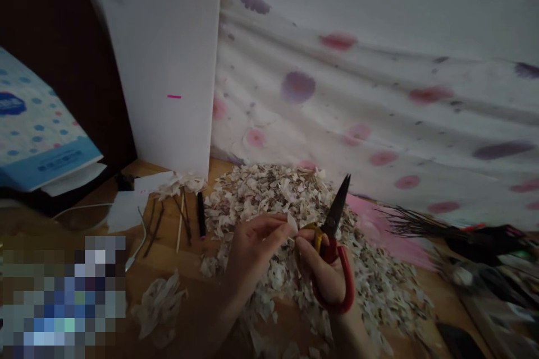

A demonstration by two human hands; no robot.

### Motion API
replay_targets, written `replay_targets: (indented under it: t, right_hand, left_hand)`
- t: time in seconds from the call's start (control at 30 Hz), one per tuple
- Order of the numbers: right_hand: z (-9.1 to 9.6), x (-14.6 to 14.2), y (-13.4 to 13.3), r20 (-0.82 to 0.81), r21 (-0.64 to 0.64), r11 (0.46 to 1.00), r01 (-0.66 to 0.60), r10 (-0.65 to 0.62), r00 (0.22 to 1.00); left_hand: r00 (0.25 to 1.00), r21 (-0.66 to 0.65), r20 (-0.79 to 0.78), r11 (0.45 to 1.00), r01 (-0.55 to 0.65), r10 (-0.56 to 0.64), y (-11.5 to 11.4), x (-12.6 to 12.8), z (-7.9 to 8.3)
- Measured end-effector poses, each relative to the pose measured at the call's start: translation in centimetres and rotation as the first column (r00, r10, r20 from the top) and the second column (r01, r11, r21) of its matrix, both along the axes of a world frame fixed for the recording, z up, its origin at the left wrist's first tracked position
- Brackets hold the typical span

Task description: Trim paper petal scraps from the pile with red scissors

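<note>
My left hand (pixel 255 244) pinches a small pale petal piece (pixel 292 225) between thumb and fingertips. My right hand (pixel 322 272) grips red-handled scissors (pixel 337 247), whose dark blades point up and away; its fingertips also touch the petal piece. Both hands hover over a wide heap of pale dried petal scraps (pixel 278 190) spread on the wooden table (pixel 189 263).
A white board (pixel 168 61) leans at the back left against a floral cloth (pixel 357 101). Thin sticks (pixel 181 221) and a dark pen (pixel 201 214) lie left of the heap. A blue dotted box (pixel 37 129) sits far left. Dark twigs (pixel 425 227) lie right.
</note>
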State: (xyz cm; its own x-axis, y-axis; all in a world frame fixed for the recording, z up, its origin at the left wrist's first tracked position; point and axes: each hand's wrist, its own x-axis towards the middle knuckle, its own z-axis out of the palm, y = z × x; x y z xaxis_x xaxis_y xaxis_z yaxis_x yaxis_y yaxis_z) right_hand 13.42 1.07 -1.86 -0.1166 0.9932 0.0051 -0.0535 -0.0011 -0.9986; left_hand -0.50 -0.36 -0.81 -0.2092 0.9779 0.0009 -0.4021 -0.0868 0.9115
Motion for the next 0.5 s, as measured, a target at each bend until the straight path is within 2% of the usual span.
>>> replay_targets:
  t: [0.13, 0.27, 0.37, 0.5]
  right_hand:
    - [0.2, -0.1, 0.0, -0.088, -0.03, 0.996, -0.088, 0.085, 0.993]
    - [0.5, -0.2, 0.5, -0.225, -0.047, 0.972, -0.231, 0.215, 0.95]
    - [0.7, 0.1, 0.6, -0.31, -0.07, 0.934, -0.349, 0.313, 0.898]
    - [1.0, 0.6, 0.5, -0.37, -0.119, 0.892, -0.436, 0.368, 0.853]
  left_hand:
    - [0.999, 0.055, -0.049, 0.998, 0.02, -0.018, 0.1, 0.0, -0.2]
    - [0.977, 0.035, 0.03, 0.977, 0.21, -0.211, 0.0, -0.3, -0.5]
    - [0.94, 0.117, 0.032, 0.936, 0.333, -0.339, 0.0, -0.5, -0.6]
    - [0.946, 0.249, -0.089, 0.912, 0.325, -0.313, -0.1, -0.6, -0.1]
